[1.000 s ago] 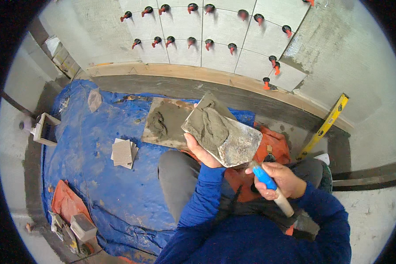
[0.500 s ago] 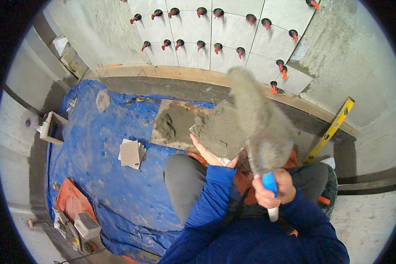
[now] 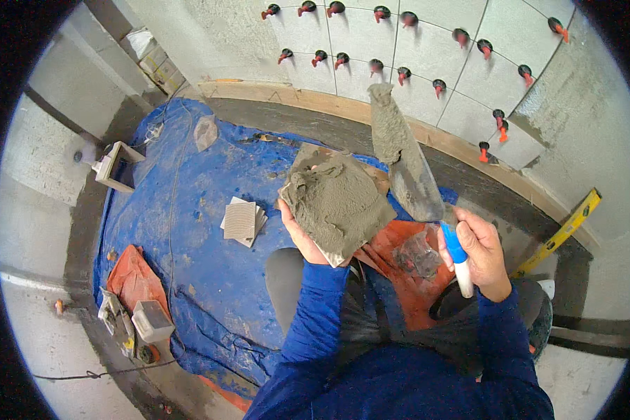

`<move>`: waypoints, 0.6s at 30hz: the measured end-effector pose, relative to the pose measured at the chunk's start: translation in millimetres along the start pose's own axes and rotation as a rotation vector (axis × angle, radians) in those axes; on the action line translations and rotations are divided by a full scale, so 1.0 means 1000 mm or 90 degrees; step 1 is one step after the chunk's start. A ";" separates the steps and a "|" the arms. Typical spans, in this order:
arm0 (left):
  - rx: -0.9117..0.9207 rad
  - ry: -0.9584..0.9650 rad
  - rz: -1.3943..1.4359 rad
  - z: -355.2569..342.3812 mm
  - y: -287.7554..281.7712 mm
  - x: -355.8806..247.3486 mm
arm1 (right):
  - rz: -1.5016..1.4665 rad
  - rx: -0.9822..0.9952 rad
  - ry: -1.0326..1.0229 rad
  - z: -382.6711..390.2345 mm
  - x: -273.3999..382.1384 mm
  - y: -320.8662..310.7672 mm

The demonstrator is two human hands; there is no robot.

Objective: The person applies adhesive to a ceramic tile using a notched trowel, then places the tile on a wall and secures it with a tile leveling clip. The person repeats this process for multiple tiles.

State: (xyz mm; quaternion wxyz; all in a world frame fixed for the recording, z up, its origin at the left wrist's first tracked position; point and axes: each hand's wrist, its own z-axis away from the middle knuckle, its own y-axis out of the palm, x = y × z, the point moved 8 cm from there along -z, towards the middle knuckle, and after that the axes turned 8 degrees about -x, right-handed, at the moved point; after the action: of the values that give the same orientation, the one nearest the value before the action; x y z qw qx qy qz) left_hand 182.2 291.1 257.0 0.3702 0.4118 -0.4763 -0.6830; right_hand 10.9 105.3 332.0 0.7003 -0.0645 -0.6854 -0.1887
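Note:
My left hand [image 3: 297, 238] supports a square tile [image 3: 329, 256] from below, with its fingers at the left edge. Thick grey mortar [image 3: 339, 203] covers the tile's upper face in an uneven mound. To the right, my right hand [image 3: 486, 255] is wrapped round the blue and white handle of a trowel [image 3: 423, 189]. The trowel's long blade points away from me, apart from the tile, and mortar clings to its far part. Behind the held tile, a mortar-smeared board [image 3: 378, 176] is mostly hidden.
Ribbed tiles [image 3: 241, 221] lie stacked on a blue tarp [image 3: 189, 280]. Ahead, wall tiles [image 3: 434, 59] carry black and red levelling clips above a wooden batten [image 3: 315, 98]. A yellow spirit level [image 3: 560, 231] leans at right. A clear plastic tub [image 3: 152, 322] sits at lower left.
The view has shifted left. My right hand has moved right, drawing the trowel away from the tile, and its blade is no longer blurred. My left hand still supports the mortar-covered tile.

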 end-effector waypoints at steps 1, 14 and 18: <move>-0.002 -0.018 -0.008 -0.002 0.003 -0.002 | 0.031 -0.006 -0.026 -0.004 0.007 0.000; 0.005 0.170 -0.025 -0.023 -0.014 -0.101 | -0.045 -0.174 -0.099 -0.089 -0.163 0.013; -0.006 0.145 -0.023 -0.030 -0.023 -0.102 | 0.325 -0.148 0.209 -0.142 -0.327 0.008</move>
State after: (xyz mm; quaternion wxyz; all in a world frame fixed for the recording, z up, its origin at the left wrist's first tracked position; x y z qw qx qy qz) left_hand 246.8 378.8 250.4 0.4112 0.4933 -0.4204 -0.6409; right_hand 150.1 120.6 4.6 0.8140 -0.2824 -0.4991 -0.0922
